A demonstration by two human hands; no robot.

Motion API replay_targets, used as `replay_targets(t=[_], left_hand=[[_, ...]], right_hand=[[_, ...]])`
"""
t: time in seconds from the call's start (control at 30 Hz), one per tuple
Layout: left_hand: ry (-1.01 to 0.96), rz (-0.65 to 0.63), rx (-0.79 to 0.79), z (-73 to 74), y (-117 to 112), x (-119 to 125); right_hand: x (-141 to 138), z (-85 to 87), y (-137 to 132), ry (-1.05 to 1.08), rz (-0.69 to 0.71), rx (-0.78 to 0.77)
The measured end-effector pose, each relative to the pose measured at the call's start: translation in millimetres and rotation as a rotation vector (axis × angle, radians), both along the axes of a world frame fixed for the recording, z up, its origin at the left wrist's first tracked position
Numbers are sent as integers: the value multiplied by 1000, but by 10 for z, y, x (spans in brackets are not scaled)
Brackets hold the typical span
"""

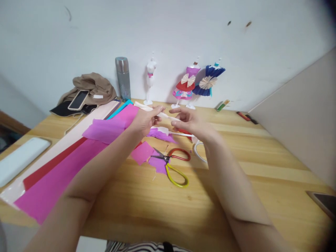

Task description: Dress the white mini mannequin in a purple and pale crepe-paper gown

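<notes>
magenta paper sheet [60,175], red-and-yellow scissors [174,164]

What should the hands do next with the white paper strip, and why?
Probably pinch one more small fold into the white strip. The left hand and right hand both hold it up, close together, while the scissors lie apart on the table.

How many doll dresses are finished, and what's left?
Two look done: the pink-red dress and the blue dress sit on stands. The left hand and right hand hold a pale paper strip. The white mannequin is bare, with pink paper and scissors lying close.
</notes>
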State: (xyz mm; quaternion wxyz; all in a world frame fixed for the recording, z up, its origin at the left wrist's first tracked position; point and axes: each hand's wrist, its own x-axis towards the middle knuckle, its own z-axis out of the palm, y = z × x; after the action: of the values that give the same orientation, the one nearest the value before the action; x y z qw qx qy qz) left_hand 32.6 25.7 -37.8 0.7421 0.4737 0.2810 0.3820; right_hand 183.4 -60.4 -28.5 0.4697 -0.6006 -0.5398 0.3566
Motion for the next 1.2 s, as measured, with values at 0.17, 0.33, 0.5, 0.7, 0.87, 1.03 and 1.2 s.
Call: replay_targets(t=[0.17,0.33,0.5,0.7,0.87,1.03,1.2], left_hand=[[-56,57,-122,-2,13,-5],[-66,64,-113,-44,-20,35],[-6,92,18,-74,-8,43],[66,90,258,-120,30,-8],[144,68,311,-65,6,-23],[206,-82,512,49,184,-184],[611,-184,832,77,452,-397]], right_hand=[[171,-5,-43,70,-10,-25],[160,27,-60,222,-75,40],[149,53,-73,151,-94,35],[88,4,-87,156,-58,-60],[-47,-79,-61,5,-54,-88],[-17,-127,-14,112,-123,-5],[33,-126,24,323,-214,45]])
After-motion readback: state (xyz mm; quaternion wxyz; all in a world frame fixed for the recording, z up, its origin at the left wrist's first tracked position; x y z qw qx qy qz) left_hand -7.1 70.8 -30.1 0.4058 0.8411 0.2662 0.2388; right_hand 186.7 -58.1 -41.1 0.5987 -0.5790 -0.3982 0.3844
